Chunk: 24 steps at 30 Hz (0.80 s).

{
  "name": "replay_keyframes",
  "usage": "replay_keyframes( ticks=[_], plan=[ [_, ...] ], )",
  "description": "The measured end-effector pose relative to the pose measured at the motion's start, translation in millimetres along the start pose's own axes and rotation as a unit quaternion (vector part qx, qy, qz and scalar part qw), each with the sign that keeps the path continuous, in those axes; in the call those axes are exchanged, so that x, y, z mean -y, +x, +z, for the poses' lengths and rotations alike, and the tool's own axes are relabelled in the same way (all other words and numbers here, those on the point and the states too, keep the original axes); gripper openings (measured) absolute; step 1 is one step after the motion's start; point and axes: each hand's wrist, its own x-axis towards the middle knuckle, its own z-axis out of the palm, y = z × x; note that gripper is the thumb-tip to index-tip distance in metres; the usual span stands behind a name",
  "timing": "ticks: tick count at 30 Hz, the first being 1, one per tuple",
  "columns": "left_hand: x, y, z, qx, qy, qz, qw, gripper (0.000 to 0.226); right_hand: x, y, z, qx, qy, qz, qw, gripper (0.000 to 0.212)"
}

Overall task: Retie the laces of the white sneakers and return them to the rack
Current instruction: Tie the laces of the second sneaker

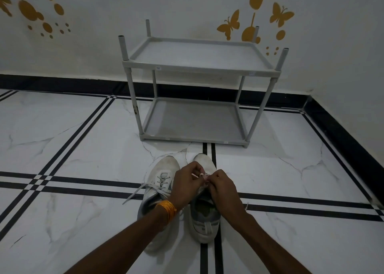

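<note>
Head view, looking down at the floor. The left hand (185, 182) and the right hand (223, 187) meet over the right sneaker (204, 221), at 6 o'clock of the frame's centre. Both hands are closed to a pinch, fingertips gripping the pale lace (201, 176) of this shoe above its tongue; a short lace end projects between them. An orange bangle (167, 209) circles the left wrist. The left sneaker (161, 186) lies just beside the right one, at its 9 o'clock, toes pointing to 12 o'clock; its laces (135, 192) are loose, one end trailing on the tiles toward 8 o'clock. Both shoes rest on the white marble floor (72, 149) crossed by black stripes. The grey two-shelf rack (197, 66) stands near the shoes at 12 o'clock, against the wall (145, 7) bearing yellow butterfly decals (280, 15).
</note>
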Motion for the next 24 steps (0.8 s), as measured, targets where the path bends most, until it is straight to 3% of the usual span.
replay_keyframes(
  ticks=[3,7,10,13,14,16,19,22,24],
  plan=[
    [-0.4,0.8,-3.5,0.009,0.078,0.053,0.996,0.003,2.8,0.4,-3.4,0.005,-0.015,-0.03,0.999,0.029],
    [0.2,0.3,-8.3,0.054,0.136,0.105,0.984,0.01,8.9,-2.4,-8.8,-0.017,0.012,-0.032,0.999,0.062],
    [0.1,0.8,-7.1,0.079,0.193,0.118,0.971,0.014,5.9,-2.4,-7.4,-0.024,-0.002,-0.01,1.0,0.029],
    [-5.2,2.2,-2.4,0.112,0.257,0.083,0.956,0.02,2.1,0.2,-5.8,-0.033,-0.01,-0.003,0.999,0.018],
    [-6.3,2.5,-2.1,0.122,0.235,0.053,0.963,0.02,1.3,1.5,-6.5,-0.033,-0.01,-0.005,0.999,0.018],
    [-10.5,3.8,-5.5,0.166,0.081,-0.074,0.98,0.021,1.4,3.9,-9.3,-0.022,0.0,-0.004,1.0,0.018],
    [-16.5,6.8,-12.5,0.199,-0.145,-0.232,0.941,0.021,1.1,4.8,-13.3,-0.004,0.031,-0.017,0.999,0.015],
    [-22.8,6.3,-14.7,0.174,-0.229,-0.289,0.913,0.019,-0.2,3.7,-16.2,-0.038,0.027,-0.08,0.996,0.029],
    [-23.3,6.2,-15.4,0.17,-0.225,-0.289,0.915,0.018,1.9,5.2,-21.0,-0.053,-0.066,-0.144,0.986,0.026]
  ],
)
